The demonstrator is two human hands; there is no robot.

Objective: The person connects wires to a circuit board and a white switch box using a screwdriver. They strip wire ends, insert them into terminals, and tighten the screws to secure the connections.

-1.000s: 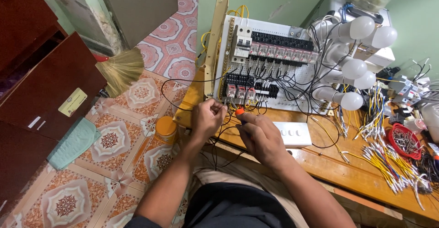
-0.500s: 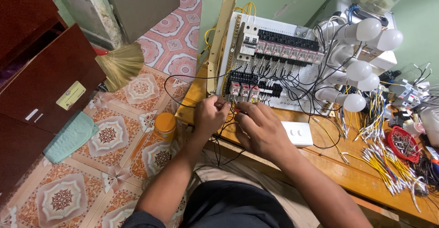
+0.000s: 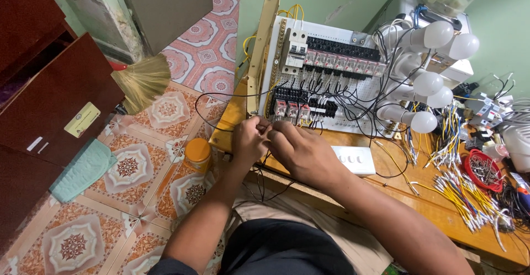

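head view: both hands now bunched together at the bench's front edge; the orange tool seen a second ago is hidden. left hand (image 3: 249,140) pinches a thin black wire (image 3: 205,121); right hand (image 3: 301,149) has its fingers closed on the same spot. wiring panel (image 3: 326,76) just behind, white switch plate (image 3: 353,159) beside, loose wires crowd the reach.

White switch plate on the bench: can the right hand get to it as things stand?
Probably yes. The white switch plate lies bare on the bench beside the right hand, nothing between them; that hand is pinching a black wire though.
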